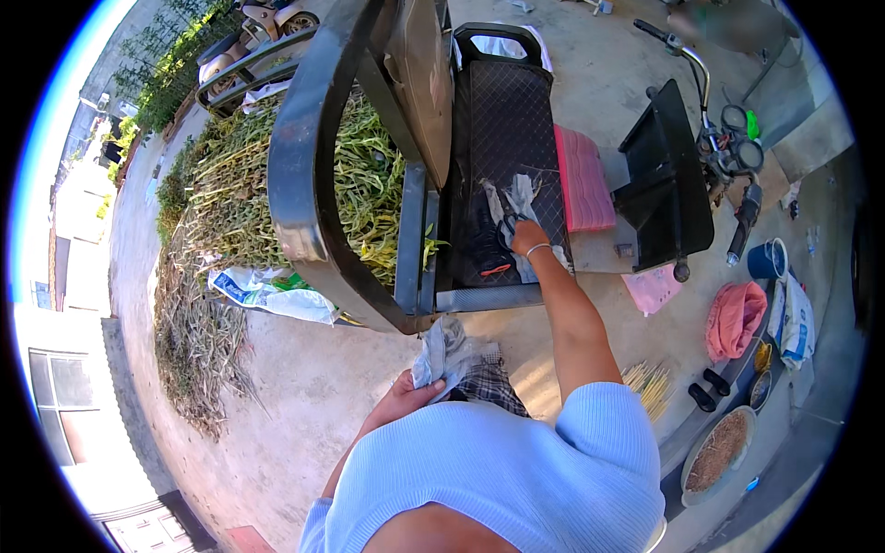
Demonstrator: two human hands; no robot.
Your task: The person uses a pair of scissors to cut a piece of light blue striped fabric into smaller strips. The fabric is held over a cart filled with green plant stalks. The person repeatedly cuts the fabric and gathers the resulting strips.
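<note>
My left hand (417,394), low in front of my body, is closed on a crumpled grey cloth (442,350). My right arm stretches forward to the black quilted seat (507,106) of a three-wheeled cargo vehicle. There my right hand (529,238), with a band at its wrist, closes around a dark looped tool that looks like scissors (506,224). Pale grey cloth scraps (523,192) lie beside and under that hand. Just left of it rests a dark shoe (486,244) with an orange patch. The tool's tip is hard to make out.
Cut green plants (221,184) fill the cargo bed behind a black metal frame (304,184). Pink foam sheets (584,180) lie beside the seat, near the handlebar (705,78). At right are a pink sack (736,321), black slippers (708,391) and a basin rim (688,479).
</note>
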